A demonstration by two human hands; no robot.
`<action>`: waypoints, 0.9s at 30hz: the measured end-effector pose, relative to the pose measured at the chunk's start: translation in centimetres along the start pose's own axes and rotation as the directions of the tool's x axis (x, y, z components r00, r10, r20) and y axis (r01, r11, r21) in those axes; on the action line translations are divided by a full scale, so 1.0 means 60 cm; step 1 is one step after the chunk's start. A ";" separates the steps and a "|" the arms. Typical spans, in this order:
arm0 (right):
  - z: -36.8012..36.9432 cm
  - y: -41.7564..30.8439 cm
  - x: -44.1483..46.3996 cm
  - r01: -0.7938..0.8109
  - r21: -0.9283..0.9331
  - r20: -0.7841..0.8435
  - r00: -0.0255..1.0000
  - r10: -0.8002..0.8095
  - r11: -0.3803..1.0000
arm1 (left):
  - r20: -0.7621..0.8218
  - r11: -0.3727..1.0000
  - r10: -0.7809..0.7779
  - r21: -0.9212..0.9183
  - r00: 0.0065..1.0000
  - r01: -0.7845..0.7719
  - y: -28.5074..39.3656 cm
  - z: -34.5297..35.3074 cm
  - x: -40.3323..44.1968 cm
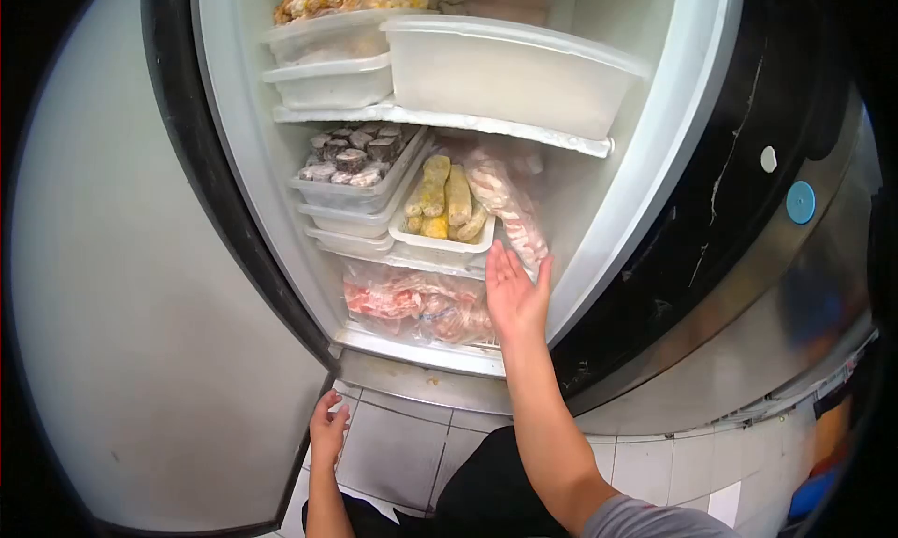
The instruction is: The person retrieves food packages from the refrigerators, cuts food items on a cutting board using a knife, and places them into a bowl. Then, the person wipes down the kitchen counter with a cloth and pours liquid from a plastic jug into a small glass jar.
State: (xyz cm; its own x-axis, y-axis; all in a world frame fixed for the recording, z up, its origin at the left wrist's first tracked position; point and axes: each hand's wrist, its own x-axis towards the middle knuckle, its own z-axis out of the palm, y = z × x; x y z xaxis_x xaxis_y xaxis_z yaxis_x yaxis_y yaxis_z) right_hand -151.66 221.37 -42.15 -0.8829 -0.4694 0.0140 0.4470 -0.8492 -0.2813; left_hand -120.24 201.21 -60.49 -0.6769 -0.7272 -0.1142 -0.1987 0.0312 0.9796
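Note:
My right hand (519, 295) reaches into the freezer, palm up with its fingers stretched out. It is at the lower end of a clear bag of frozen pale-pink meat (510, 206); whether it touches the bag I cannot tell. Left of those fingers, a white tray (440, 245) holds several frosted yellowish pieces (458, 196). Below lies another bag of pink frozen meat (393, 299), partly hidden behind my right hand and wrist. My left hand (327, 430) hangs low beside the door, holding nothing, its fingers loosely bent and apart.
The freezer door (112, 257) stands wide at left. Stacked plastic tubs (351, 206), the top one with dark frosted chunks (360, 154), fill the middle shelf's left side. Above the frosted shelf edge (440, 122) sits a large white bin (505, 75). A closed dark-edged door (692, 239) borders the right.

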 end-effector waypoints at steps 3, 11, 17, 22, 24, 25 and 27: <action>0.043 -0.012 0.053 0.124 0.316 -0.138 0.987 -0.084 0.941 | -0.002 0.999 -0.018 -0.037 1.000 0.018 0.005 0.011 0.004; 0.038 0.011 0.161 0.346 0.190 -0.152 0.935 -0.321 0.919 | -0.007 0.996 -0.062 -0.066 0.998 0.062 -0.015 0.006 0.009; 0.003 0.003 0.163 0.321 0.241 -0.106 0.947 -0.304 0.916 | -0.013 0.996 -0.063 -0.059 0.998 0.062 -0.013 -0.007 -0.002; 0.018 -0.004 0.117 0.224 0.289 -0.009 0.973 -0.231 0.931 | 0.005 0.994 -0.085 -0.065 0.996 0.085 -0.008 -0.008 -0.005; 0.024 -0.007 0.114 0.222 0.262 0.012 0.972 -0.233 0.939 | 0.007 0.995 -0.071 -0.072 0.997 0.071 -0.009 -0.005 -0.004; 0.027 -0.008 0.112 0.218 0.238 0.034 0.972 -0.232 0.946 | 0.009 0.995 -0.069 -0.073 0.998 0.070 -0.011 -0.004 -0.003; 0.031 -0.008 0.110 0.229 0.230 0.042 0.969 -0.245 0.946 | 0.026 0.996 -0.064 -0.063 0.998 0.066 -0.011 -0.002 0.002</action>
State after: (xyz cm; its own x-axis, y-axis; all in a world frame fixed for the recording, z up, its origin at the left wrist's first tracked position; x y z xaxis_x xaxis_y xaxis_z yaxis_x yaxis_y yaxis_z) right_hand -157.44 218.25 -40.16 -0.9585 -0.2571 0.1229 0.2538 -0.9663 -0.0421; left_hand -120.09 201.00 -61.14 -0.6806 -0.7099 -0.1813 -0.1976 -0.0604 0.9784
